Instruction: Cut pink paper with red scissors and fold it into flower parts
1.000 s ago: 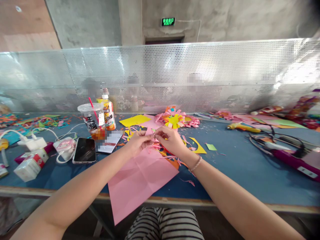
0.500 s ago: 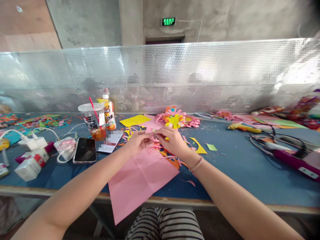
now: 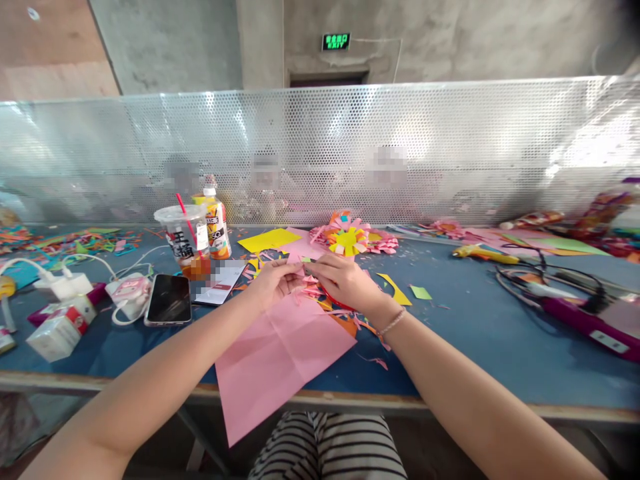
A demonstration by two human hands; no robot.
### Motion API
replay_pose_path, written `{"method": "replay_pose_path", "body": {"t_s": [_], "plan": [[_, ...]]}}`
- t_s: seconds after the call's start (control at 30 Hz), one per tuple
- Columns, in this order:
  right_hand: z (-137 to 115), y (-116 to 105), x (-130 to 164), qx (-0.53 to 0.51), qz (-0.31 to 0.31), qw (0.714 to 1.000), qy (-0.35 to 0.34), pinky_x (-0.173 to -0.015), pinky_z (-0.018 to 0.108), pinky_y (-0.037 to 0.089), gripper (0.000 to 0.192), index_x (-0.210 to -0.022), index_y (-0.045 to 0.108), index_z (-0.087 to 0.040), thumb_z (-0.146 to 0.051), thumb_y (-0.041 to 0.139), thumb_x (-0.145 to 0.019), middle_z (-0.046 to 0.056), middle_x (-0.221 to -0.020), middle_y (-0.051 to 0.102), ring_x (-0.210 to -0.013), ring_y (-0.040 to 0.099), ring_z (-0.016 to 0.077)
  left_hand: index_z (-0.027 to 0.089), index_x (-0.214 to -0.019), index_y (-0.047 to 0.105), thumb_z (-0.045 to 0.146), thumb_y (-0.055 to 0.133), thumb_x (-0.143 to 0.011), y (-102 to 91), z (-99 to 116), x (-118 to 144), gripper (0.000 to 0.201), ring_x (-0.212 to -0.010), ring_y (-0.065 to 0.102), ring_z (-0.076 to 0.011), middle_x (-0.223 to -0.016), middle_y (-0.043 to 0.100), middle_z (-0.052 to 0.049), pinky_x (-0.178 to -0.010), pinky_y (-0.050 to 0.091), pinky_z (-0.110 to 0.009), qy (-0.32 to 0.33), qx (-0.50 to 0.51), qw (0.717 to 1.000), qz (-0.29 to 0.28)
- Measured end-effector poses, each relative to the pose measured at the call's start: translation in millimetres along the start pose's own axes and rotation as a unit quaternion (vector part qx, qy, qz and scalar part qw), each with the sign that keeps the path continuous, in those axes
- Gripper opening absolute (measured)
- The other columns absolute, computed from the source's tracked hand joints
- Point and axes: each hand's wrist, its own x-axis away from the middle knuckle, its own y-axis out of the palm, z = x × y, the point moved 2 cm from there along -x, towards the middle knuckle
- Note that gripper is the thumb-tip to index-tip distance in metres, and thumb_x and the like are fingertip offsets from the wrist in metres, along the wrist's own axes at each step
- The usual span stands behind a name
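My left hand (image 3: 274,285) is closed in a pinch on a small piece of pink paper (image 3: 296,268), held just above the table. Against its right side, my right hand (image 3: 345,281) is closed, with its fingertips close to the same piece. A red curved edge (image 3: 336,303) shows under my right palm, mostly hidden, so I cannot tell what it is. Below both hands lies a large creased sheet of pink paper (image 3: 287,360), one corner hanging over the table's front edge. Pink and orange paper scraps (image 3: 347,325) are heaped beneath my right hand.
Paper flowers (image 3: 347,240) and a yellow sheet (image 3: 267,240) lie behind my hands. To the left are a phone (image 3: 169,300), a drink cup (image 3: 185,243), a bottle (image 3: 217,227) and chargers (image 3: 65,287). On the right sit a yellow-handled tool (image 3: 485,255) and a purple power strip (image 3: 595,327).
My right hand has turned over slightly, its fingers now lying flatter beside the pink piece. A red edge has come into sight below it. My left hand keeps its pinch.
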Motion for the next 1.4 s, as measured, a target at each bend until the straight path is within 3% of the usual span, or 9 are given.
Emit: {"method": "replay_pose_path", "body": {"t_s": [0.17, 0.33, 0.7, 0.93, 1.4], "plan": [[-4, -1, 0, 0.079, -0.045, 0.995, -0.027, -0.074, 0.033, 0.048, 0.034, -0.112, 0.052, -0.018, -0.014, 0.035, -0.083, 0.009, -0.09, 0.058, -0.086, 0.054, 0.0175, 0.01, -0.066, 0.061, 0.009, 0.064, -0.061, -1.5, 2, -1, 0.007, -0.054, 0.056, -0.0065, -0.059, 0.06, -0.001, -0.057, 0.046, -0.019, 0.004, 0.011, 1.0, 0.013], [-4, 1, -1, 0.078, -0.063, 0.994, -0.04, -0.075, 0.034, 0.047, 0.035, -0.114, 0.05, -0.016, -0.013, 0.036, -0.082, 0.01, -0.091, 0.057, -0.086, 0.052, 0.0181, 0.01, -0.062, 0.059, 0.007, 0.063, -0.059, -1.5, 4, -1, 0.006, -0.053, 0.054, -0.0052, -0.057, 0.058, 0.0, -0.053, 0.043, -0.016, 0.007, 0.014, 1.0, 0.017], [-5, 1, -5, -0.092, 0.059, 0.991, 0.074, -0.068, 0.027, 0.043, 0.021, -0.087, 0.056, -0.017, -0.012, 0.037, -0.081, 0.007, -0.081, 0.056, -0.076, 0.052, 0.014, 0.011, -0.06, 0.058, 0.011, 0.065, -0.059, -0.4, 4, 0, 0.007, -0.053, 0.054, -0.0058, -0.057, 0.059, 0.001, -0.055, 0.044, -0.019, 0.02, -0.009, 1.0, 0.002], [-2, 9, -6, -0.14, 0.065, 0.981, 0.119, -0.067, 0.026, 0.041, 0.017, -0.076, 0.054, -0.017, -0.013, 0.038, -0.08, 0.005, -0.076, 0.056, -0.072, 0.051, 0.0135, 0.011, -0.06, 0.058, 0.013, 0.065, -0.06, -0.7, 3, -1, 0.007, -0.051, 0.053, -0.0059, -0.056, 0.058, 0.001, -0.052, 0.042, -0.019, 0.018, -0.025, 0.999, -0.008], [-2, 13, -5, -0.129, 0.04, 0.983, 0.124, -0.065, 0.024, 0.04, 0.016, -0.076, 0.054, -0.016, -0.012, 0.039, -0.079, 0.004, -0.075, 0.055, -0.07, 0.05, 0.0117, 0.012, -0.054, 0.054, 0.017, 0.062, -0.063, 5.3, 3, 3, 0.013, -0.048, 0.049, -0.0056, -0.051, 0.054, 0.001, -0.049, 0.038, -0.018, 0.03, -0.042, 0.998, -0.026]]}}
